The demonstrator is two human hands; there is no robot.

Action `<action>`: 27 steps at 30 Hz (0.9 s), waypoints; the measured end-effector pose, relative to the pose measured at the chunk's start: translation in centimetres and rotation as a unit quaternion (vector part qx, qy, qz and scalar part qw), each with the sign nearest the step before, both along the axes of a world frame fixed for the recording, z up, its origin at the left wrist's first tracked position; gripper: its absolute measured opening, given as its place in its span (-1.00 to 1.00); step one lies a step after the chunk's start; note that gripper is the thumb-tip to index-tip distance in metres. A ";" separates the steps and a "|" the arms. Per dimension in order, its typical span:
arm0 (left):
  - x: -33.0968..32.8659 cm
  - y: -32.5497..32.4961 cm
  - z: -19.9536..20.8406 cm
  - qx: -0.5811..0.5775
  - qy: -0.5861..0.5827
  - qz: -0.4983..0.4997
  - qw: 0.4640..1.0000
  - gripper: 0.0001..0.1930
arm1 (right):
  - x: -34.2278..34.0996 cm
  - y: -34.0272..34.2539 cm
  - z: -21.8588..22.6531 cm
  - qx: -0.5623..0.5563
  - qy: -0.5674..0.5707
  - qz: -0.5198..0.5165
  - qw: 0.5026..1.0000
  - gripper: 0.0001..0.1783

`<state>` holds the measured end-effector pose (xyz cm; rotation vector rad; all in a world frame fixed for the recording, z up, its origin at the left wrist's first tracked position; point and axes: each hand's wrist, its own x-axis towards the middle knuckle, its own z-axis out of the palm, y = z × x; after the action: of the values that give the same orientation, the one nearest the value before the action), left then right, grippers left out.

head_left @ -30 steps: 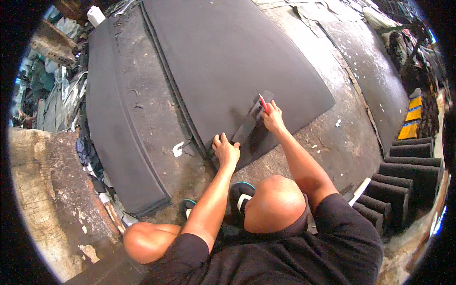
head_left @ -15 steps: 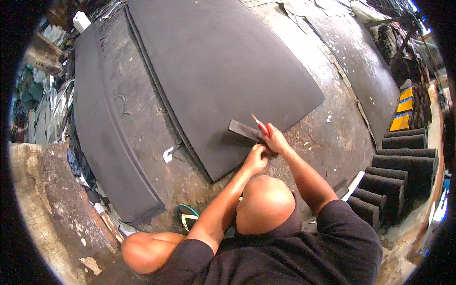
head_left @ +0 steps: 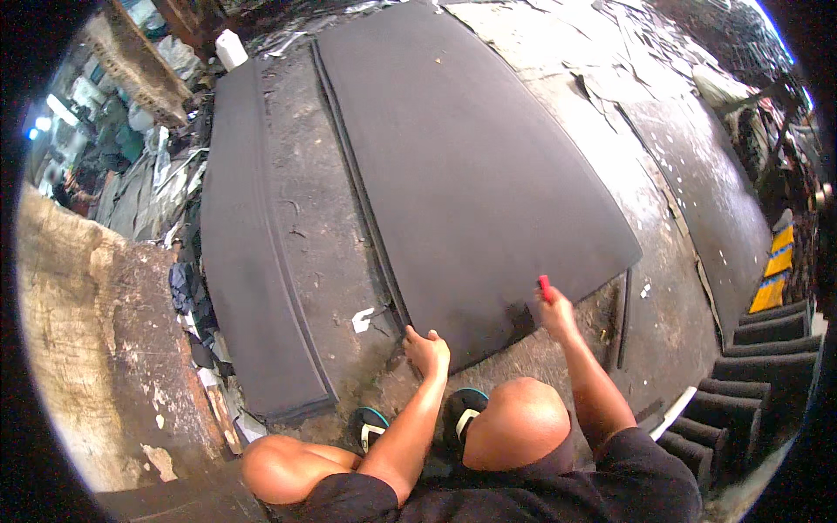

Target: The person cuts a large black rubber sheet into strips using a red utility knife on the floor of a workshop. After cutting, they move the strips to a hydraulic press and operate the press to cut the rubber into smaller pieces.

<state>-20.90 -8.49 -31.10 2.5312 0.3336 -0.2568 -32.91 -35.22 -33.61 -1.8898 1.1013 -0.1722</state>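
A large black sheet [head_left: 475, 183], seemingly rubber or foam, lies stacked on the floor before me. My left hand [head_left: 427, 353] is at its near left corner, fingers curled at the edge. Over the sheet's near right part, my right hand [head_left: 555, 315] is closed round a red-handled knife [head_left: 546, 288]; its blade cannot be made out. A thin dark strip [head_left: 624, 318] lies on the floor just right of the sheet.
Left of the stack lies a long narrow black sheet [head_left: 248, 227]. Several dark rolled or folded pieces [head_left: 776, 357] stand at the right, by yellow and blue packs [head_left: 772, 279]. A scrap of white [head_left: 362, 320] lies between the sheets. My sandalled feet [head_left: 464, 410] are close to the near edge.
My hands have parted: the left went to the sheet's left corner, the right moved right with the knife. The flat dark bar is gone from under them; a dark strip now lies at right.
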 end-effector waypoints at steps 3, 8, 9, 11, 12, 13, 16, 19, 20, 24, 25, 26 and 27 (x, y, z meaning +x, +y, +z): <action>1.2 2.0 -1.7 -0.027 0.047 0.018 0.998 -0.39 | 6.3 3.6 1.6 0.007 0.088 0.042 0.995 -0.71; 4.2 3.5 -1.8 -0.269 0.032 0.145 0.952 -0.60 | 8.2 2.1 1.2 0.060 -0.009 0.021 0.998 -0.66; 4.5 2.8 -1.8 -0.277 0.031 0.130 0.951 -0.61 | 8.4 1.1 1.5 0.056 -0.006 0.020 0.998 -0.65; 4.9 3.8 -2.9 -0.281 0.020 0.118 0.952 -0.62 | 8.5 1.9 1.9 0.056 -0.002 0.034 0.998 -0.65; 4.6 4.7 -3.6 -0.278 0.036 0.107 0.954 -0.57 | 8.2 2.6 2.2 0.053 -0.003 0.039 0.998 -0.65; 4.3 6.2 -5.3 -0.271 0.019 0.115 0.955 -0.59 | 8.4 3.6 2.2 0.050 -0.005 0.048 0.998 -0.66; 2.5 7.0 -8.4 -0.212 -0.004 0.139 0.967 -0.64 | 6.8 4.4 1.3 0.047 0.038 0.050 0.997 -0.64; 2.5 6.2 -7.6 -0.144 -0.004 0.113 0.983 -0.65 | 6.9 4.9 1.4 0.071 0.029 0.008 0.997 -0.65; 2.8 6.1 -7.6 -0.154 -0.009 0.095 0.983 -0.64 | 6.9 4.8 0.8 0.073 0.017 -0.004 0.997 -0.64; 2.3 5.9 -5.9 -0.144 -0.012 0.085 0.986 -0.64 | 6.5 4.7 -0.3 0.007 0.024 0.008 1.000 -0.65; 2.1 5.9 -5.5 -0.130 -0.011 0.073 0.989 -0.64 | 6.4 5.0 0.7 0.029 0.016 -0.009 0.999 -0.65; 2.1 5.9 -5.1 -0.116 -0.010 0.061 0.991 -0.64 | 6.6 5.5 1.5 0.052 0.008 -0.026 0.998 -0.65; 2.1 6.1 -5.1 -0.104 -0.022 0.051 0.993 -0.66 | 7.0 5.5 0.8 0.042 0.014 -0.017 0.999 -0.65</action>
<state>-18.79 -2.40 -36.20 2.3031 0.3962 -0.1853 -25.90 -29.67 -32.77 -1.8039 1.1433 -0.1171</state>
